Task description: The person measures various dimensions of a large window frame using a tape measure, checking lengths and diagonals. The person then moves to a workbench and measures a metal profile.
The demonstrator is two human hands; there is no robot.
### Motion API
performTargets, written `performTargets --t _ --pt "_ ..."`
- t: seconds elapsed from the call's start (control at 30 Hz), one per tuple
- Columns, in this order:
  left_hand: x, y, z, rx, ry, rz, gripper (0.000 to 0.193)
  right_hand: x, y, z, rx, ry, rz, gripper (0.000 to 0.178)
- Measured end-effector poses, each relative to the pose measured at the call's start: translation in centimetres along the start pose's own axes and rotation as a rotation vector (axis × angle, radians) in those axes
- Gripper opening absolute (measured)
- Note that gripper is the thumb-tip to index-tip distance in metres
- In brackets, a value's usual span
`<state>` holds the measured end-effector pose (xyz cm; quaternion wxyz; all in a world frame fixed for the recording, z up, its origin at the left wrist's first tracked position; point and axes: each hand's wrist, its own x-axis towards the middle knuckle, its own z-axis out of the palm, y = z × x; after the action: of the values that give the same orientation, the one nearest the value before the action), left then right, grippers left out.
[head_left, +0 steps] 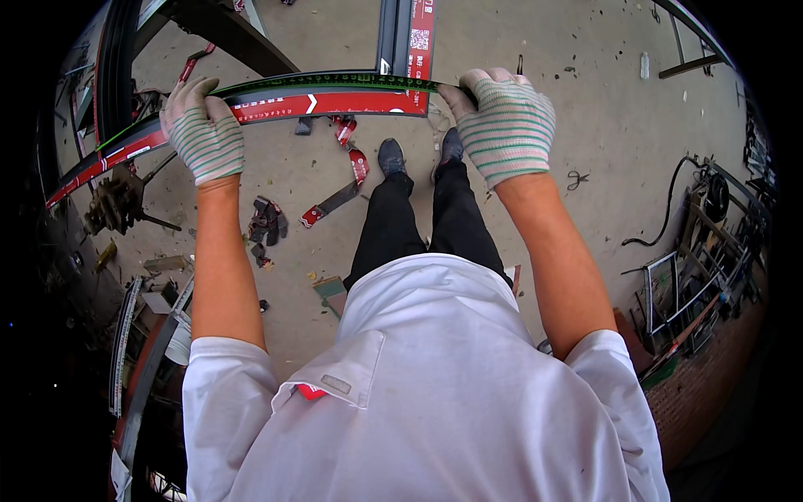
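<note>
A green measuring tape (335,81) is stretched along a dark metal frame profile (150,142), whose face carries a red protective film (288,105). My left hand (203,130), in a white knit glove with green stripes, is closed over the tape and the profile's edge. At the profile's right end, my right hand (506,127), gloved alike, grips the tape between thumb and fingers. Something dark shows in that grip; the fingers hide most of it. Another profile (393,38) with red film meets the first near its right end and runs away from me.
Peeled film strips (341,197) and a pair of dark gloves (268,222) lie on the concrete floor. Scissors (577,180) rest at right, with a clear bottle (644,65) farther off. Metal frames and scrap (694,268) are piled at the right; more profiles (138,393) stand at left.
</note>
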<state>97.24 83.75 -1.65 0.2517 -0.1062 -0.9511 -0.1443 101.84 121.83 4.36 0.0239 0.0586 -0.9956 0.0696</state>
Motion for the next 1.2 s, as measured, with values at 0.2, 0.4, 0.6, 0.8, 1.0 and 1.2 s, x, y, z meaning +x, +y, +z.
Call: performTargets --t 0.2,0.4,0.6,0.8,1.0,1.2 --pt "0.07 0.03 -0.04 0.003 0.0 0.012 0.023 -0.04 -0.06 0.02 0.007 0.002 0.003 0.029" --pt "0.02 0.03 -0.02 -0.004 0.001 0.009 0.023 0.02 -0.12 -0.04 0.014 -0.008 0.0 0.029" --pt "-0.18 -0.13 0.02 0.014 0.011 0.004 0.023 0.12 -0.19 0.21 -0.002 -0.032 0.004 0.03" --pt "0.16 0.13 0.05 -0.019 0.003 -0.007 0.024 0.01 -0.23 -0.16 -0.011 -0.044 0.03 0.031" --pt "0.19 0.37 -0.13 0.008 -0.001 -0.017 0.023 0.14 -0.36 -0.1 -0.01 -0.067 0.04 0.032" --pt "0.16 0.16 -0.55 0.012 -0.018 -0.053 0.021 0.54 -0.75 -0.29 -0.032 -0.09 0.046 0.031"
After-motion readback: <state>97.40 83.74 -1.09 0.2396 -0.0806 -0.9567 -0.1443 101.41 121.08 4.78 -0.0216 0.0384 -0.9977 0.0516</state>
